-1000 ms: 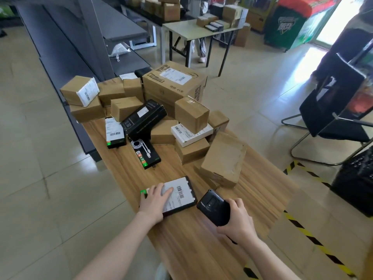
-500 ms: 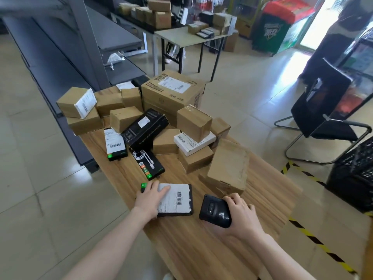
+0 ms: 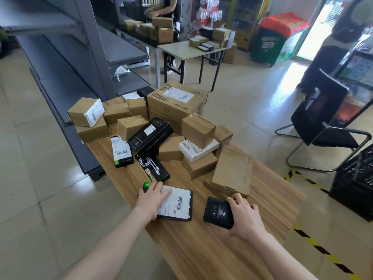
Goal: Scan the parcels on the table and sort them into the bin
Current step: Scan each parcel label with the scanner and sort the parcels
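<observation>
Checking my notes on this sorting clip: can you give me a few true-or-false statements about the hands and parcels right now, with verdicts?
1. The left hand rests on the flat black parcel, which bears a barcode label. True.
2. The right hand is empty. False: it grips the black scanner.
3. The flat black parcel is lifted off the wooden table. False: it lies flat on it.
4. The large cardboard box sits at the far end of the table. True.
5. The black crate stands on the table. False: it stands on the floor, to the right.
</observation>
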Tool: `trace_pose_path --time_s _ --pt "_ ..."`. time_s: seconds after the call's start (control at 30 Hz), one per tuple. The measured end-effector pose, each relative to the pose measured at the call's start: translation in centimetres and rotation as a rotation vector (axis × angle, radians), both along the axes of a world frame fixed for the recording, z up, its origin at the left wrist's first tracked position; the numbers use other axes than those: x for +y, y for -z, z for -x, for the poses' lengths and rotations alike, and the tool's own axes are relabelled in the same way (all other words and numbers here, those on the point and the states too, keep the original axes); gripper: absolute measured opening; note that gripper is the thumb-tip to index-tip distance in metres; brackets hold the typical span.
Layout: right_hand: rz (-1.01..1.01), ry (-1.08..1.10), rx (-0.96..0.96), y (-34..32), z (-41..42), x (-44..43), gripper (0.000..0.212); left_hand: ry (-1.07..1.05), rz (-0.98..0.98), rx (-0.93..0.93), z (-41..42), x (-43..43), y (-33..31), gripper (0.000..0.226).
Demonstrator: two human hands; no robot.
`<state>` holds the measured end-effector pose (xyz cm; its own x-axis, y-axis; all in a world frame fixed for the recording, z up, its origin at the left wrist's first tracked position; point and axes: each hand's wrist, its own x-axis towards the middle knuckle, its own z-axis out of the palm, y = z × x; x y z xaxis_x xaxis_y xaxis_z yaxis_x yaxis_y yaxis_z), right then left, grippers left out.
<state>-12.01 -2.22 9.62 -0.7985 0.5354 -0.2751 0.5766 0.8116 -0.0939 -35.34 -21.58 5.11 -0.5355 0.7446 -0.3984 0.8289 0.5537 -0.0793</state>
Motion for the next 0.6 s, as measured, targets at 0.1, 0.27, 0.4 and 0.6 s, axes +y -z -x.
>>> trace_pose_path --time_s 0.1,0.27,0.4,0.6 --pt "0.015 -0.002 0.024 -0.1 -0.2 0.0 0.091 -0.013 -0.013 0.018 -0.5 -0.4 -0.4 0.098" --pt "0.101 -0.025 0.094 0.0 0.4 0.1 0.099 -0.160 -0.117 -0.034 -1.9 -2.2 -0.6 0.102" --pt "0.188 -0.080 0.172 0.1 1.2 -0.2 0.094 -0.304 -0.157 -0.042 -4.3 -4.5 -1.1 0.103" --pt "0.328 -0.226 0.220 -0.2 0.9 -1.2 0.092 -0.628 -0.252 -0.035 -10.9 -8.7 -2.6 0.093"
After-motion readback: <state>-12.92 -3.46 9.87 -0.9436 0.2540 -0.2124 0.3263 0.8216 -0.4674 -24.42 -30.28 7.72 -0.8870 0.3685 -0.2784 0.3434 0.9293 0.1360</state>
